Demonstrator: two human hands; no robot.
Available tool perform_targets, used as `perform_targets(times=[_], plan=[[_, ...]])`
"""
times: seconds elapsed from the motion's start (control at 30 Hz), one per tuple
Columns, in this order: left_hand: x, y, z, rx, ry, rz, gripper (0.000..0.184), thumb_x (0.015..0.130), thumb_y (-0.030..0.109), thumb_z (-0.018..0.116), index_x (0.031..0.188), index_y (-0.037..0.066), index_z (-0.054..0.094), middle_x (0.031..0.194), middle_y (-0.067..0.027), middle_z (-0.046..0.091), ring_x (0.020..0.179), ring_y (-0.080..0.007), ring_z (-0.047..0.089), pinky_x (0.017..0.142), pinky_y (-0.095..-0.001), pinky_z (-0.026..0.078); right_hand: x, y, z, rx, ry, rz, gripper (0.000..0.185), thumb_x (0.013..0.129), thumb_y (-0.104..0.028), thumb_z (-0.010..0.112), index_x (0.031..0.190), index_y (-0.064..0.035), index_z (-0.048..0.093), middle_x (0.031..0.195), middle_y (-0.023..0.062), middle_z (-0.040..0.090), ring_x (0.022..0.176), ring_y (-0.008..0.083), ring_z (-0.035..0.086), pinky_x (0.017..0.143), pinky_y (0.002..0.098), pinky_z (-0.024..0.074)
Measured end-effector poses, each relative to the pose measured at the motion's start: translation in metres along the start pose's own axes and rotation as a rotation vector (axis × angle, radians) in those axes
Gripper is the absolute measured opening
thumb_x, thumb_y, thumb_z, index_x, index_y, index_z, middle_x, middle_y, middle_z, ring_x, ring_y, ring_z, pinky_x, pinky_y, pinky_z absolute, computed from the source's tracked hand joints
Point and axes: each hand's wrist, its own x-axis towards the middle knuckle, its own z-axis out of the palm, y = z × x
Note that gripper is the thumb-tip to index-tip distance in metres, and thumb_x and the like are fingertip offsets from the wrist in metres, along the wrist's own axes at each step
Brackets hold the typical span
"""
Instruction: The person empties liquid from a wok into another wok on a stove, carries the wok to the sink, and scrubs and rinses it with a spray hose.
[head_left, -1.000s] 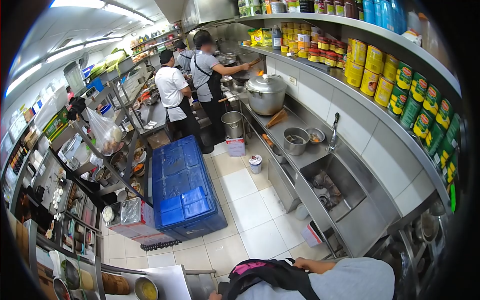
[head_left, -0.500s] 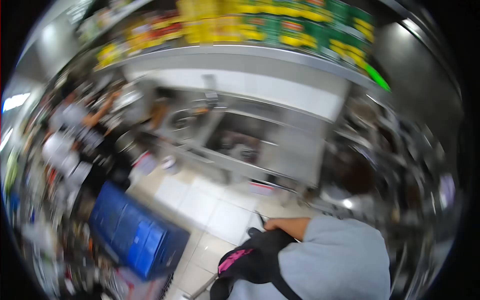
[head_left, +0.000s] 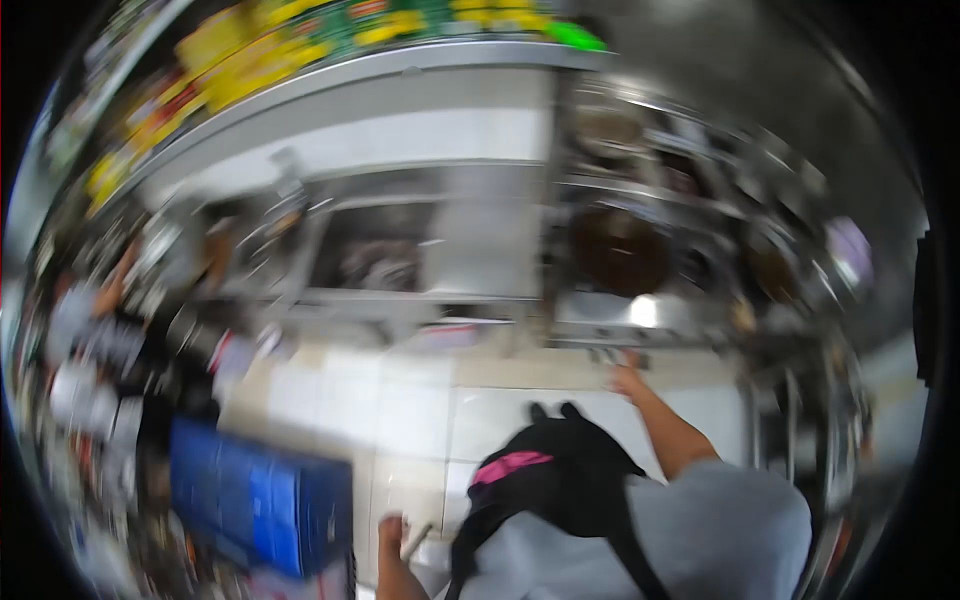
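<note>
My right hand [head_left: 626, 377] is stretched forward over the floor near the front edge of the stove [head_left: 645, 322]; motion blur smears its fingers. A large pan with brown contents [head_left: 622, 250] sits on the stove beyond that hand. My left hand [head_left: 394, 532] hangs low beside my body, close to a thin bar-like thing [head_left: 418, 540]; its fingers are too blurred to read. A black apron [head_left: 560, 470] with a pink patch covers my front.
A blue chest [head_left: 240, 500] stands on the tiled floor at lower left. The steel sink [head_left: 375, 250] lies left of the stove, under a shelf of cans [head_left: 240, 65]. Two people [head_left: 85, 390] stand at far left. Another pan [head_left: 770, 270] is at right.
The view has swung right, from the aisle and sink towards the stove. My right arm now reaches forward, away from my apron. My left forearm has come into view.
</note>
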Motion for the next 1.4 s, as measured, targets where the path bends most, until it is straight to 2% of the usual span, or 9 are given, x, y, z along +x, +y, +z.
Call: perform_targets(times=[0.13,0.2,0.27,0.33,0.77,1.0,1.13,1.3,1.4], plan=[[-0.032,0.089,0.071,-0.294,0.225,-0.020,0.030,0.096,0.030,0.055,0.117,0.010,0.061,0.096,-0.0063,0.068,0.078,-0.0151,0.066,0.059,-0.0297,0.049,0.043,0.005,-0.035,0.381,-0.481,0.190,0.015,0.095,-0.030,0.046,0.092,-0.0163,0.048,0.072,0.0027,0.048,0.051,0.0166,0.046,0.042,0.0341,0.0423],[-0.060,0.118,0.122,-0.336,0.284,0.103,0.032,0.095,0.026,0.055,0.116,0.003,0.061,0.094,-0.0114,0.068,0.076,-0.0191,0.067,0.064,-0.0298,0.052,0.026,0.011,-0.017,-0.070,-0.445,0.251,0.032,0.096,-0.036,0.044,0.070,-0.0168,0.041,0.056,0.0010,0.038,0.041,0.0158,0.038,0.037,0.0324,0.0322],[-0.087,0.127,0.177,-0.368,0.324,0.148,0.033,0.093,0.028,0.056,0.113,0.002,0.063,0.093,-0.0134,0.069,0.080,-0.0213,0.069,0.069,-0.0341,0.054,0.079,0.075,-0.024,-0.030,-0.699,0.379,0.023,0.093,-0.034,0.050,0.102,-0.0128,0.052,0.085,0.0103,0.057,0.063,0.0235,0.056,0.045,0.0344,0.0439],[-0.096,0.107,0.241,-0.232,0.347,0.066,0.033,0.091,0.028,0.057,0.111,0.003,0.064,0.092,-0.0151,0.069,0.086,-0.0250,0.068,0.075,-0.0382,0.054,0.009,0.008,-0.008,-0.887,-0.855,-0.100,0.031,0.097,-0.028,0.043,0.109,-0.0084,0.064,0.093,0.0059,0.066,0.092,0.0219,0.061,0.082,0.0387,0.0482],[-0.346,0.039,0.451,-0.308,1.022,-0.170,0.033,0.087,0.015,0.057,0.119,0.005,0.058,0.097,-0.0152,0.068,0.088,-0.0299,0.066,0.081,-0.0398,0.052,0.080,-0.009,-0.089,-0.965,-0.885,0.174,0.027,0.094,-0.026,0.051,0.116,-0.0124,0.060,0.097,0.0041,0.064,0.086,0.0199,0.060,0.076,0.0386,0.0482],[-0.377,-0.061,0.370,-0.108,1.501,-0.264,0.045,0.082,0.017,0.064,0.125,0.010,0.054,0.124,-0.0207,0.057,0.114,-0.0379,0.055,0.094,-0.0434,0.046,0.062,0.026,-0.155,-0.906,-0.774,0.197,0.029,0.092,-0.025,0.055,0.120,-0.0146,0.057,0.099,0.0031,0.062,0.083,0.0188,0.060,0.072,0.0386,0.0482],[-0.413,-0.091,0.264,0.083,1.471,-0.685,0.078,0.079,0.048,0.069,0.145,0.019,0.041,0.152,-0.0180,0.032,0.137,-0.0366,0.035,0.110,-0.0498,0.034,-0.029,0.022,-0.182,-1.051,-0.918,-0.059,0.021,0.094,-0.025,0.057,0.110,-0.0125,0.061,0.093,0.0013,0.064,0.080,0.0141,0.060,0.067,0.0345,0.0478],[-0.392,-0.160,0.244,0.181,1.285,-0.227,0.075,0.069,0.062,0.073,0.119,0.006,0.065,0.120,-0.0200,0.063,0.114,-0.0369,0.057,0.099,-0.0470,0.043,0.008,0.076,-0.237,-0.939,-0.901,-0.458,0.029,0.093,-0.036,0.061,0.107,-0.0103,0.064,0.082,0.0006,0.065,0.065,0.0122,0.058,0.056,0.0294,0.0472],[-0.373,-0.173,0.260,0.223,1.102,-0.539,0.046,0.084,0.042,0.064,0.097,-0.001,0.069,0.096,-0.0214,0.068,0.082,-0.0343,0.065,0.070,-0.0463,0.051,0.003,0.088,-0.283,-0.794,-0.827,-0.313,0.024,0.092,-0.030,0.060,0.107,-0.0108,0.064,0.082,0.0018,0.065,0.063,0.0130,0.059,0.055,0.0296,0.0487]])
